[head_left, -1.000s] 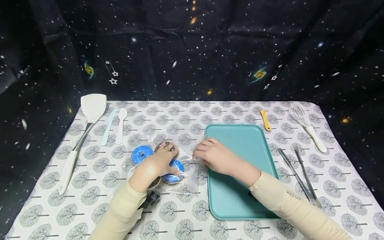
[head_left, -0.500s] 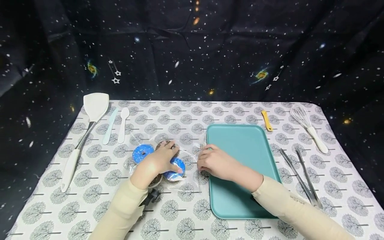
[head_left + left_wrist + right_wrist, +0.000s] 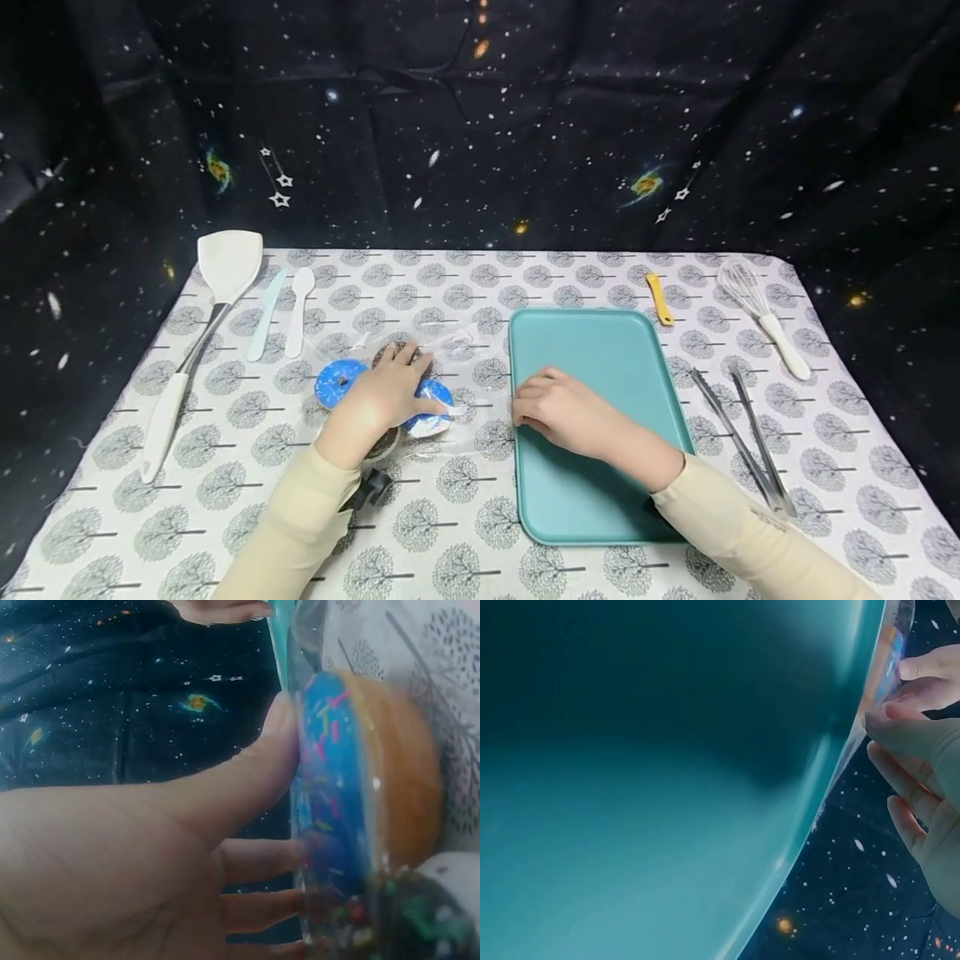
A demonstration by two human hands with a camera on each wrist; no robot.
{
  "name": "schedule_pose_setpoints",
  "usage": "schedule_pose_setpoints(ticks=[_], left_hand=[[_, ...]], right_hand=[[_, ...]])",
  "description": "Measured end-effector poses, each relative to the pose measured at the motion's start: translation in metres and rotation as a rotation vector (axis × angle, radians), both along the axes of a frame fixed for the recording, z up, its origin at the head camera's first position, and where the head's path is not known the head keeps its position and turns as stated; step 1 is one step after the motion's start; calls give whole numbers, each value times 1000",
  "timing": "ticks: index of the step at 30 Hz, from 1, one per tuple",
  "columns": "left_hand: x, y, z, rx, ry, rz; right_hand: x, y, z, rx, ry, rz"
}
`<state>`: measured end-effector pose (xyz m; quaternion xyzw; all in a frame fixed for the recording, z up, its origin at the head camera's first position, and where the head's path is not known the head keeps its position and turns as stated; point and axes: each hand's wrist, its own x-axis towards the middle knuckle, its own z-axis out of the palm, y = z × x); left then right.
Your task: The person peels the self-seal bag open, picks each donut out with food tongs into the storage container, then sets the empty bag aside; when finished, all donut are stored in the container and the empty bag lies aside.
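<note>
Several doughnuts lie inside a clear plastic bag [image 3: 471, 346] left of the teal tray [image 3: 600, 354]. Two have blue icing, including the right one [image 3: 427, 423] and the left one [image 3: 340, 383]; brown ones are partly covered by my left hand [image 3: 378, 400]. That hand rests spread over the bagged doughnuts, its thumb along a blue one with coloured sprinkles [image 3: 326, 772] in the left wrist view. Above the tray's left edge, my right hand [image 3: 561, 412] has curled fingers. In the right wrist view its thumb and forefinger pinch the film [image 3: 847, 759] at the tray's rim.
At left lie a white spatula [image 3: 225, 267], a pale blue knife [image 3: 266, 317] and a white spoon [image 3: 300, 312]. To the right are a yellow-handled tool [image 3: 660, 300], a whisk [image 3: 765, 317] and metal tongs [image 3: 742, 442]. A dark starry cloth hangs behind the table.
The right hand has moved rightward, from the gap beside the tray to over its left edge. My left hand stays on the doughnuts. The head view has shifted slightly.
</note>
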<state>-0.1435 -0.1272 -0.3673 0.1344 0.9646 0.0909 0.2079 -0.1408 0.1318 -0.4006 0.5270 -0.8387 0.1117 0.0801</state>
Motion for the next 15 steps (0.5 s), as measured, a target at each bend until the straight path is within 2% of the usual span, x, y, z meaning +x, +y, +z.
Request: schedule_pose_setpoints(ticks=[2, 6, 8, 11, 13, 15], left_hand=[[0, -3, 1, 5, 15, -15], [1, -18, 3, 75, 63, -66], [2, -28, 1, 97, 134, -101], [5, -42, -7, 100, 287, -144], [8, -51, -14, 112, 368, -144], [11, -58, -22, 148, 415, -131]], right_hand=[[0, 3, 1, -19, 1, 3], [5, 10, 3, -72, 2, 7], [7, 15, 3, -96, 0, 4], [11, 24, 2, -115, -10, -1], [13, 30, 2, -120, -15, -5], [15, 36, 3, -120, -17, -10]])
